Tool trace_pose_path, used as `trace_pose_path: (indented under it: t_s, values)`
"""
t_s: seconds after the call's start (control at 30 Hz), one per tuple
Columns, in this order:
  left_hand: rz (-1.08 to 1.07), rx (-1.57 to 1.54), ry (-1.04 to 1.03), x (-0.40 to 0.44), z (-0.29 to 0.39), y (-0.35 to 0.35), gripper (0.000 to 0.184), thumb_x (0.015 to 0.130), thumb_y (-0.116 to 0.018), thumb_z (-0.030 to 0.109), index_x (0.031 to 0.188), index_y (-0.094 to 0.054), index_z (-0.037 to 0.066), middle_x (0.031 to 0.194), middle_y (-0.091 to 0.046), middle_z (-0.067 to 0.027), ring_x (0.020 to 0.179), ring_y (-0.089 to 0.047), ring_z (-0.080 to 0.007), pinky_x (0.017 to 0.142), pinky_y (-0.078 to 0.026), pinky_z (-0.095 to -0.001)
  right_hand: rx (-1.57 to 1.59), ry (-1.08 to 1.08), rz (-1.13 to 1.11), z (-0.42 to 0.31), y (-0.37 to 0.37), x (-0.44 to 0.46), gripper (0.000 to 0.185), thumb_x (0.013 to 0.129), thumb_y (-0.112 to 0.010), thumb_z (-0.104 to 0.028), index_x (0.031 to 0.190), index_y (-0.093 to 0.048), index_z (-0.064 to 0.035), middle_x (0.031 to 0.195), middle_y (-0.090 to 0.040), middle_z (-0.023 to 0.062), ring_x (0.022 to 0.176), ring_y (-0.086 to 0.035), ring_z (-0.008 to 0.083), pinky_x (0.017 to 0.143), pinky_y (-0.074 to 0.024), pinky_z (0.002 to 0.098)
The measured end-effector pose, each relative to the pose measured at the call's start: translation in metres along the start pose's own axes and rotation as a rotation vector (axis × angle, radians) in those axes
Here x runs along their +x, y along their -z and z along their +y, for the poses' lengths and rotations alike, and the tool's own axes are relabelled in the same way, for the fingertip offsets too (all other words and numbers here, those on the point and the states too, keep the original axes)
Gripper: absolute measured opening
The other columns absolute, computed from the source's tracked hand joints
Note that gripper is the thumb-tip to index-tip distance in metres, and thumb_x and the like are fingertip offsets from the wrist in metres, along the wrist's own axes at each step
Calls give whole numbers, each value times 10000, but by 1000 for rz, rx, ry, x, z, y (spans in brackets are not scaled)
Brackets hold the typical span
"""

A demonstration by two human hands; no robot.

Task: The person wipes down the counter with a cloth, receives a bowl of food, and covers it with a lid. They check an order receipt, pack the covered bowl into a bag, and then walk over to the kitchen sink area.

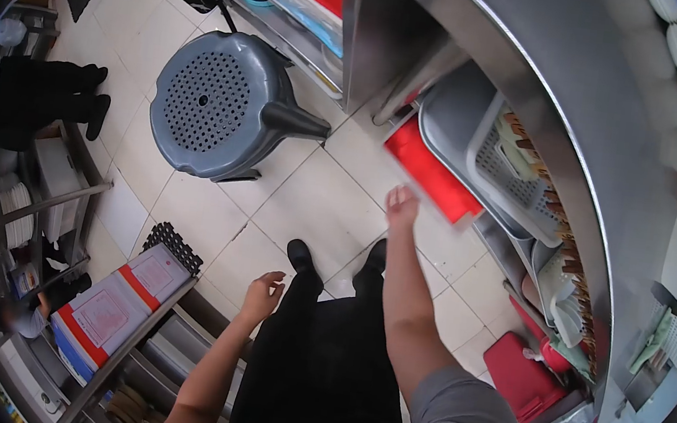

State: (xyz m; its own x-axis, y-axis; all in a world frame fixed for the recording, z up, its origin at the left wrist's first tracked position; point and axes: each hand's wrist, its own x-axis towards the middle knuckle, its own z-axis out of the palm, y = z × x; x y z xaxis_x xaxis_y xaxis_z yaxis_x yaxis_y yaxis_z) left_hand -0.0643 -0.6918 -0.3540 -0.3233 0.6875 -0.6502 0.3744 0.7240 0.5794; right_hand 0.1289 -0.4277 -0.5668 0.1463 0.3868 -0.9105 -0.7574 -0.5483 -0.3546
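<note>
My right hand [402, 206] reaches forward over the tiled floor, close to the front edge of a red tray [432, 168] on the low shelf under the steel counter. Its fingers look curled, and whether they touch or grip anything is too small to make out. My left hand [263, 294] hangs beside my left leg with its fingers apart and nothing in them. Above the red tray rest a grey tray [453, 107] and a pale perforated basket [520, 179] with items inside.
A grey plastic stool [208, 102] stands ahead on the tiles. At the left are a person in dark trousers [49, 91] and another person [17, 316] low by the racks. A red and white box [120, 303] sits at lower left; a dark red container [517, 377] is at right.
</note>
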Motion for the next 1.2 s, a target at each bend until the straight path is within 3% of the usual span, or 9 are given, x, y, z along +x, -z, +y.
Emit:
trace_pose_path:
  t_s: [0.2,0.33,0.57,0.7,0.77,0.9,1.0,1.07,1.2]
  values:
    - [-17,-127,-161,3,41,-14,219,751,-558,46,962,-579,-9,910,-605,-156,748,-612,-251,664,-481,-321,-800,-48,-427,-3,25,-125,189,812,-516,-165,977,-540,-76,897,-587,44,872,-536,195,790,-413,344]
    - [4,-105,-130,4,48,-14,203,759,-568,63,950,-580,-6,901,-606,-152,739,-613,-250,660,-479,-317,-1694,1213,-65,-85,1,-110,257,790,-563,-219,962,-556,-27,919,-581,137,876,-537,303,765,-418,399]
    - [5,-88,-131,0,36,-17,210,765,-578,80,955,-576,-11,922,-604,-148,740,-615,-245,641,-481,-318,-2017,2133,106,-149,-39,-15,276,785,-495,-163,1026,-557,-42,1010,-559,161,925,-538,314,814,-425,438]
    - [-6,-67,-103,-3,35,-22,217,766,-582,90,958,-576,-12,925,-604,-148,745,-614,-238,645,-480,-314,-2142,1848,-70,-137,-38,-5,261,807,-465,-184,1004,-547,-34,938,-593,134,870,-570,286,762,-458,421]
    - [-5,-62,-104,0,38,-23,220,766,-583,93,959,-577,-12,925,-604,-147,746,-613,-237,647,-480,-313,-2624,1444,-395,-122,-32,-8,213,798,-483,-176,974,-541,-72,837,-615,117,814,-589,283,698,-480,410]
    - [-3,-88,-114,-3,47,-23,224,765,-583,101,961,-579,-8,923,-603,-148,740,-612,-238,646,-481,-310,-2403,1090,-233,-123,-34,-39,185,763,-511,-158,938,-537,-104,778,-620,106,799,-596,286,682,-490,394]
    - [-14,-88,-106,-2,48,-23,229,761,-585,103,963,-579,-5,917,-603,-149,735,-612,-240,649,-482,-310,-1916,1425,-126,-122,-22,-11,253,728,-525,-125,980,-538,-131,803,-621,117,791,-601,301,684,-490,396]
    - [-19,-83,-97,-3,46,-25,230,760,-587,104,963,-580,-3,912,-603,-149,733,-612,-240,652,-483,-309,-2076,2189,24,-138,-34,-34,259,718,-524,-121,972,-554,-88,784,-620,111,776,-601,312,699,-484,388]
    - [-13,-80,-102,-4,47,-27,233,758,-591,110,961,-581,-5,904,-604,-149,725,-612,-245,655,-485,-309,-2189,2340,146,-153,-39,-36,250,706,-515,-113,935,-578,-36,808,-617,115,801,-591,301,736,-471,374]
